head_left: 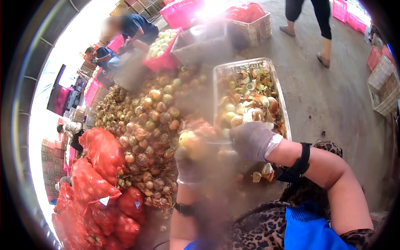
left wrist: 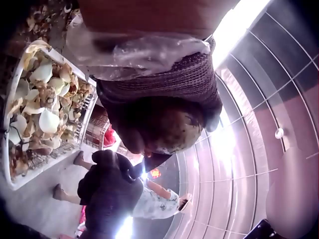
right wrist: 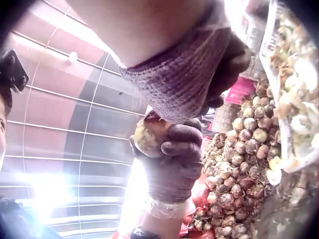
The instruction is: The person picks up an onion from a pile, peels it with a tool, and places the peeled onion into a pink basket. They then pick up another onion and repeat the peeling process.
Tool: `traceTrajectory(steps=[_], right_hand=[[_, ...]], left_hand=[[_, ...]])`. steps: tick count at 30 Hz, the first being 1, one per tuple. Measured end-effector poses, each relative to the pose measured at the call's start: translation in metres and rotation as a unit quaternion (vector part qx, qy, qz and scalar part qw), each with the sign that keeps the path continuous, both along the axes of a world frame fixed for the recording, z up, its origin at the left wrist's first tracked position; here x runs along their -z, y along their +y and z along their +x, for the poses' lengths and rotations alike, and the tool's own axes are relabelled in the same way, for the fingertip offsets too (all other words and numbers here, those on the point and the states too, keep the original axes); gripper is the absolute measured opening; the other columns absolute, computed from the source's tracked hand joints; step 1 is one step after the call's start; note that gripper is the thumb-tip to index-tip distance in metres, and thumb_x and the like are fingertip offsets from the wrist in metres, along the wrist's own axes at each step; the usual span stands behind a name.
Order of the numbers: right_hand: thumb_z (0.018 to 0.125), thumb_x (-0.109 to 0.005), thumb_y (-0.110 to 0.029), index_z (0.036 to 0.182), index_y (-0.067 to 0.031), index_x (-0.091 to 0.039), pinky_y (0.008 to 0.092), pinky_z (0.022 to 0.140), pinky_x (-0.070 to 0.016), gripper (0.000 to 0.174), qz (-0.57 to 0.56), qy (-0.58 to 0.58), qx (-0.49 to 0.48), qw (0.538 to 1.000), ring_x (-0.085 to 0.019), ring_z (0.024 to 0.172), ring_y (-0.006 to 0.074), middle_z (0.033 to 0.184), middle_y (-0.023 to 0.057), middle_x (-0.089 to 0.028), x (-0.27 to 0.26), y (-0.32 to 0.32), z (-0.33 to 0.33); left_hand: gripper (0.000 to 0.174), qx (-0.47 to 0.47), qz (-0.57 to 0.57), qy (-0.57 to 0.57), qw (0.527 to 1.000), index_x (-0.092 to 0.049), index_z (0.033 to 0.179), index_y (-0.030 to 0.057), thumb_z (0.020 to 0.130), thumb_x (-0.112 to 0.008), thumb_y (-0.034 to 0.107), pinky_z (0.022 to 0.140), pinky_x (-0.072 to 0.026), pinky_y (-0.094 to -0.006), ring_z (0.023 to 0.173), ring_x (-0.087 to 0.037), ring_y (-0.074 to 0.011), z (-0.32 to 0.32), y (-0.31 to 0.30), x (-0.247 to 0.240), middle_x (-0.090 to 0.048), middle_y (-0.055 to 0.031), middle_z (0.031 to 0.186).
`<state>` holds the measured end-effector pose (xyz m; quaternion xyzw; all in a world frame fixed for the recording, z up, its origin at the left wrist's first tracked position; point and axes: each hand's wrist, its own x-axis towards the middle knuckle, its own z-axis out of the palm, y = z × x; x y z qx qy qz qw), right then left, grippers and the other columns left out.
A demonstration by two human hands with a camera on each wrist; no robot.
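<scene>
My gloved left hand (head_left: 187, 167) grips a yellowish onion (head_left: 190, 144), with loose skin about its top. In the right wrist view the fingers of that hand wrap round the onion (right wrist: 148, 139). My right hand (head_left: 253, 141), also gloved, is curled round a knife whose thin blade (head_left: 219, 143) reaches toward the onion; the handle is hidden in the fist. Seen from the right wrist, the right hand (right wrist: 199, 74) overlaps the onion's upper side. Just beyond the hands stands a white crate (head_left: 283, 110) of onion peels and cut pieces (head_left: 250, 98).
A large heap of unpeeled onions (head_left: 154, 112) spreads ahead and left. Red net sacks (head_left: 102, 154) are piled at left. A pink crate (head_left: 164, 62) of peeled onions, a grey crate (head_left: 198, 50) and a walking person's legs (head_left: 321, 25) are farther off. Other people sit at upper left.
</scene>
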<state>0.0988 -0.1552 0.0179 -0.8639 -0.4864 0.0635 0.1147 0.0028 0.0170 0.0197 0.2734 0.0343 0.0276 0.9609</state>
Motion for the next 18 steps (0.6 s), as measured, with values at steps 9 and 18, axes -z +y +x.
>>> traceTrajectory(steps=[9,18], right_hand=[[0.077,-0.061,-0.031,0.086,-0.0093,-0.072,0.0422,0.069,-0.0501,0.026,-0.090,-0.066,-0.211,0.971,-0.064,0.080,0.0316,0.093,0.0151,-0.066,0.017,0.005,-0.011],[0.075,-0.060,-0.023,0.081,-0.0081,-0.070,0.0407,0.064,-0.0494,0.019,0.007,-0.039,-0.187,0.981,-0.063,0.076,0.0286,0.079,0.0122,-0.066,0.000,-0.012,-0.011]], left_hand=[[0.076,-0.168,0.314,0.009,0.934,-0.036,0.132,0.0048,0.068,-0.075,0.015,0.093,-0.0505,-0.0359,0.104,-0.056,-0.0236,0.002,0.011,0.029,-0.051,-0.0090,0.117],[0.078,-0.107,0.227,-0.023,0.968,-0.036,0.134,0.0022,0.066,-0.072,0.012,0.094,-0.0510,-0.0385,0.106,-0.057,-0.0243,0.004,-0.005,0.024,-0.053,-0.0098,0.116]])
